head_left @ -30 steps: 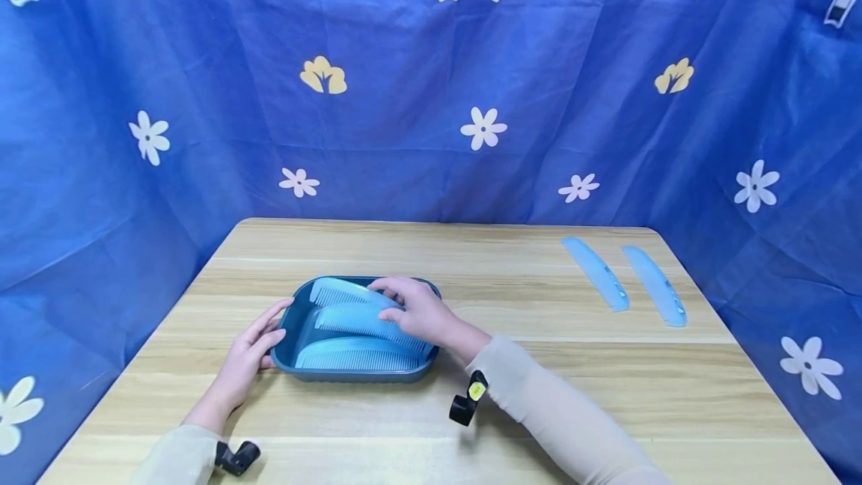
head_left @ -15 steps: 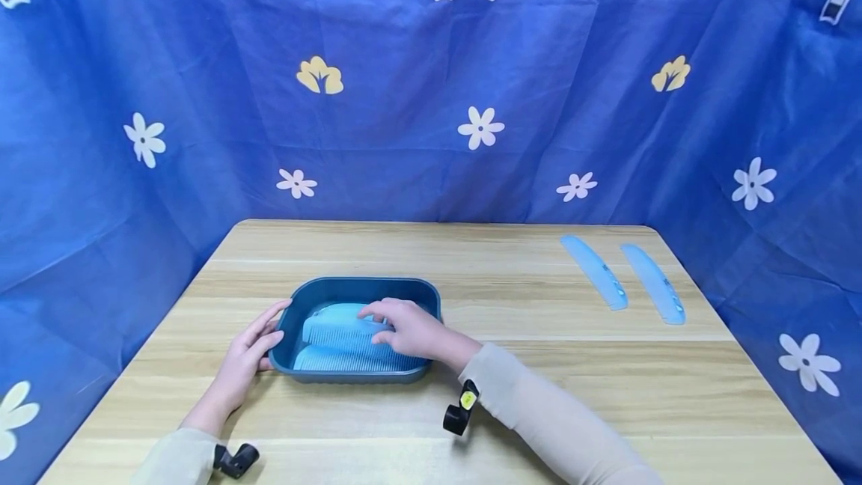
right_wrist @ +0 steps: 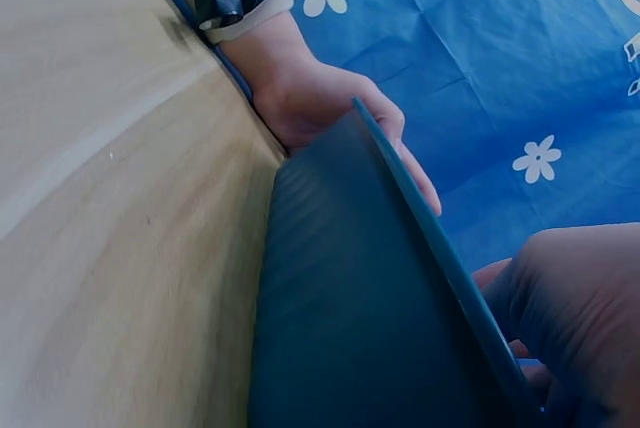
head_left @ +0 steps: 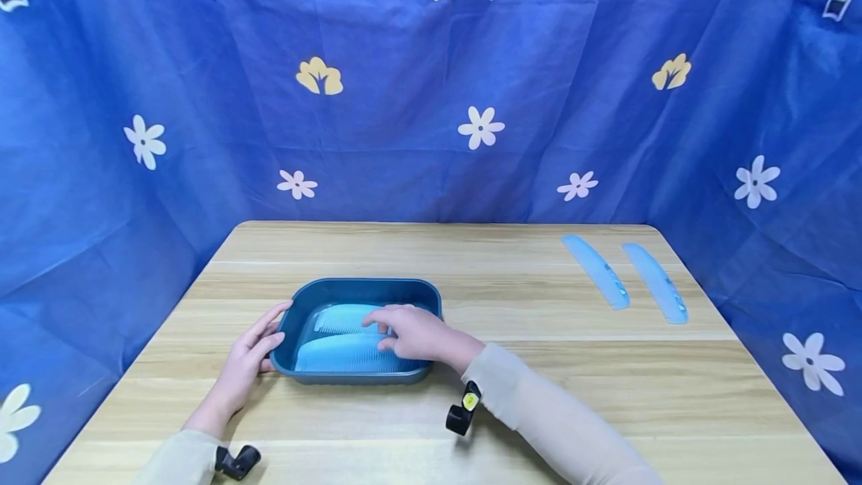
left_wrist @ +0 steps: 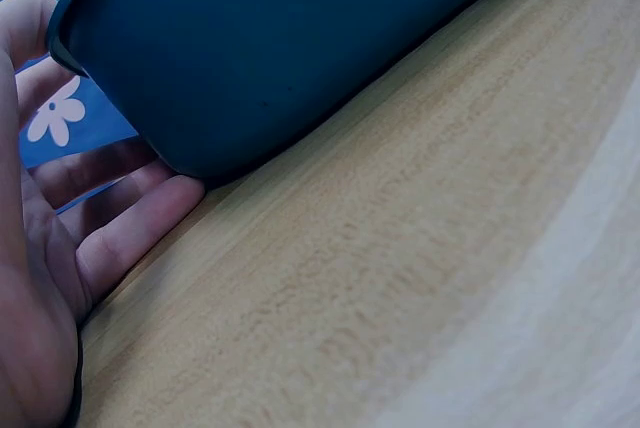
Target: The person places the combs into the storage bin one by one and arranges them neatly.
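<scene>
Light-blue combs (head_left: 346, 354) lie in a dark teal oblong tub (head_left: 357, 378) left of the table's middle; two show, one behind the other, their right ends covered by my right hand. That right hand (head_left: 414, 333) reaches over the tub's right side. Its index finger and thumb are bent and apart above the combs; I see nothing pinched between them, and contact is unclear. My left hand (head_left: 245, 358) rests its fingers along the tub's left end. In the left wrist view, fingertips (left_wrist: 185, 191) touch the tub's lower outer corner.
Two more light-blue combs, a left one (head_left: 595, 273) and a right one (head_left: 656, 283), lie slanted at the table's far right. A blue patterned cloth (head_left: 417, 163) hangs behind and beside the wood-grain table (head_left: 539, 410).
Three combs showed in the tub a second ago; two show now, lying lower in it. My right hand has moved slightly down and toward me. The left hand stays on the tub.
</scene>
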### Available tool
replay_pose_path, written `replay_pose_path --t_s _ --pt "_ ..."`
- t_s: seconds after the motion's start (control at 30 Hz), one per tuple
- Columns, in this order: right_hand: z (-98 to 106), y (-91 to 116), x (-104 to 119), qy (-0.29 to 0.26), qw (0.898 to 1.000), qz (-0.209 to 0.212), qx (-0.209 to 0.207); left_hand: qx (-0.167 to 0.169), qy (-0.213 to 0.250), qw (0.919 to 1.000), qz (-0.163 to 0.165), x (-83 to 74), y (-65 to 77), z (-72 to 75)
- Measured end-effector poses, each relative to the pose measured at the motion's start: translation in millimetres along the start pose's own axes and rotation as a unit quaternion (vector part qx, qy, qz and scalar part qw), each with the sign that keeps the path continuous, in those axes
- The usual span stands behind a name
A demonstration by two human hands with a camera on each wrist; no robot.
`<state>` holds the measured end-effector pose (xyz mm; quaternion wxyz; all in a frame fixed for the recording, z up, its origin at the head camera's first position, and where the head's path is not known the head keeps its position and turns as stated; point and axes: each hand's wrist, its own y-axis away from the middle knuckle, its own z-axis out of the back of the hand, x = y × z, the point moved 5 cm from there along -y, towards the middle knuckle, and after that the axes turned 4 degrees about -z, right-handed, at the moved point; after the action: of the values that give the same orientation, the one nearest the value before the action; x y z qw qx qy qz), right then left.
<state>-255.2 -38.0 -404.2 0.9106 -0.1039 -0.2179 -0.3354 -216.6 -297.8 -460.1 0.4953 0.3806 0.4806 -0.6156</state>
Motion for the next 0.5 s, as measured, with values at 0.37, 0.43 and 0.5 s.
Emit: replay_pose_path --t_s 0.37,0.43,0.5 --pt "11 9 -13 0.015 1.000 -0.002 -0.017 -0.002 -0.002 1.0000 -0.003 -1.0 0.2 -0.6" --pt "16 11 -15 0.012 0.999 0.000 -0.030 -0.003 -0.001 1.0000 -0.002 -0.6 0.0 -0.7" --pt "20 13 -17 0.004 0.999 0.003 -0.044 -0.004 0.000 1.0000 -0.003 -0.6 -0.1 -0.8"
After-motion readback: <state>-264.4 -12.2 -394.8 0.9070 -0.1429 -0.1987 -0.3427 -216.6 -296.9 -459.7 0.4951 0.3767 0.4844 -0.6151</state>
